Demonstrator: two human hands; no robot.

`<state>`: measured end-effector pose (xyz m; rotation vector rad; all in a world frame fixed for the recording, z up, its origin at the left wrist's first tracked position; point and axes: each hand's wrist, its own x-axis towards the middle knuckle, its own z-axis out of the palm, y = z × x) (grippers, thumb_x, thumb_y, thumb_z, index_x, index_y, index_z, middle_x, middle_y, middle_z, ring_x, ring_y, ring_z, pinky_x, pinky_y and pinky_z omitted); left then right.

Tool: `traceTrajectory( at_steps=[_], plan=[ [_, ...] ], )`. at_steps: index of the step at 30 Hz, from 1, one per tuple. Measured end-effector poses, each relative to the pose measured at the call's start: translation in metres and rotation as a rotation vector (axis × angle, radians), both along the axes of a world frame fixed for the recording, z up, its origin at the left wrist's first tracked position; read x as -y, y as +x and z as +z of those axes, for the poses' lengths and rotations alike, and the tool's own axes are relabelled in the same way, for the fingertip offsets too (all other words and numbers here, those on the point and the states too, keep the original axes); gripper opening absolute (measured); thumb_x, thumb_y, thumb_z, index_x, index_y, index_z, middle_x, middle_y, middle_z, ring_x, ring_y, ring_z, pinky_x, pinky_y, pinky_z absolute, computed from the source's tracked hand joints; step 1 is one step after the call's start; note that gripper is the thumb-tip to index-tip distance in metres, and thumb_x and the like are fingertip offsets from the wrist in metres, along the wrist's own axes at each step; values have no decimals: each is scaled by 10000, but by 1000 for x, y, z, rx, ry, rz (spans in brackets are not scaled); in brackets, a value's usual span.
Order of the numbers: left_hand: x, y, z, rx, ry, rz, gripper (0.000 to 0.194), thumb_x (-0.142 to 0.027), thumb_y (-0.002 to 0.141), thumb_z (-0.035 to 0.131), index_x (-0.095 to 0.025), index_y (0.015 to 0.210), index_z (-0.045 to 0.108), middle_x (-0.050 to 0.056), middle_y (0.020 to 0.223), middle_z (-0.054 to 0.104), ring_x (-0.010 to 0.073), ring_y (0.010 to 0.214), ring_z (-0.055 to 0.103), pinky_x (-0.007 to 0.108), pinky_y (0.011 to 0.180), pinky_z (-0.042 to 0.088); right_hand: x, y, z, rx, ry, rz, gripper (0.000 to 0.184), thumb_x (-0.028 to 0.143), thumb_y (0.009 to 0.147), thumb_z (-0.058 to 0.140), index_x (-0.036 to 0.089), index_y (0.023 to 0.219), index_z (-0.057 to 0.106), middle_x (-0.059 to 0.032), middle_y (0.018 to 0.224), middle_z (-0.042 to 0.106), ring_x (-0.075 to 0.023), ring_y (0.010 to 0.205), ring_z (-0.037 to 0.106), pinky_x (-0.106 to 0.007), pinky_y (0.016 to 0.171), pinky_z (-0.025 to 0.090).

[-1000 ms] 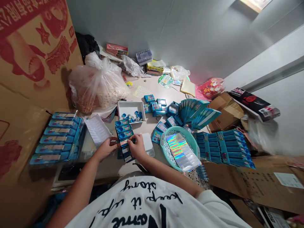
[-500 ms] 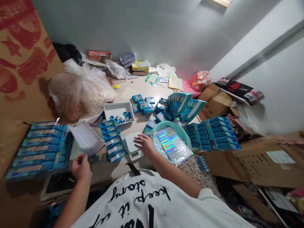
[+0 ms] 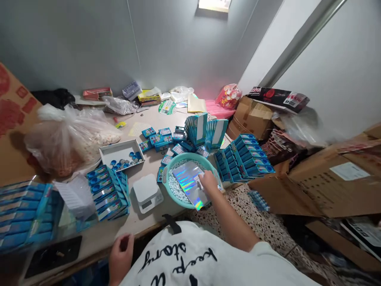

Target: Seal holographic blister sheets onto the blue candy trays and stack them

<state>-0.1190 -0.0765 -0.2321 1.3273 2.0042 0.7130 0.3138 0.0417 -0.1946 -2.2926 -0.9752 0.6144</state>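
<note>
The right hand [image 3: 205, 179] has moved over from the white scale [image 3: 146, 190] to the teal basin [image 3: 208, 163], and the left hand [image 3: 121, 250] has drawn back to the near edge of the counter [image 3: 131, 223], left of the basin. The right grip is bunched on the shiny sheet [image 3: 185, 178], which lies across the basin over white pellets [image 3: 174, 186]; I can't tell whether it pinches anything. The left grip is loosely curled, visibly holding nothing. Farther left of the basin, past the scale, the row of blue boxes [image 3: 104, 198] looks partway done: nearer ones carry silvery strips [image 3: 107, 190], far ones show bare round wells [image 3: 95, 172]. Beyond the basin's left side, an open white box [image 3: 114, 153] holds blue caps [image 3: 131, 154] and silver discs [image 3: 122, 161].
</note>
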Motion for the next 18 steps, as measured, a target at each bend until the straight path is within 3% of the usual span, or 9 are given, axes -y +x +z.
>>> traceTrajectory(
  at_steps=[5,9,12,14,18],
  plan=[
    [6,54,28,44,100,-140,327,-561,801,598,-245,875,643,25,853,709,237,823,691,358,805,561,1,15,-6,-52,-39,111,261,190,658,719,134,912,705,-172,1016,704,-294,1019,622,-320,825,438],
    [14,87,50,-13,282,-206,194,-434,860,581,-249,823,624,23,788,680,220,737,667,344,718,547,2,27,11,-181,89,256,167,229,727,629,145,833,724,-104,823,723,-243,800,646,-298,685,442],
    [5,115,75,-95,450,-165,145,-369,871,585,-229,865,620,25,772,659,199,689,636,335,722,535,2,26,43,-246,238,431,219,305,796,565,170,832,734,-59,821,722,-209,771,633,-284,680,454],
    [-6,137,103,-166,602,-143,157,-322,872,605,-212,983,619,30,805,656,190,720,632,342,790,528,5,17,75,-264,316,576,225,350,809,582,196,856,739,-39,863,722,-196,794,624,-276,700,459],
    [-22,173,184,-437,979,-491,323,-185,857,635,-243,1175,631,63,1055,701,225,1072,636,380,999,470,15,-16,144,-289,420,1048,190,349,843,614,215,836,749,-25,802,704,-169,705,577,-261,641,428]
  ],
)
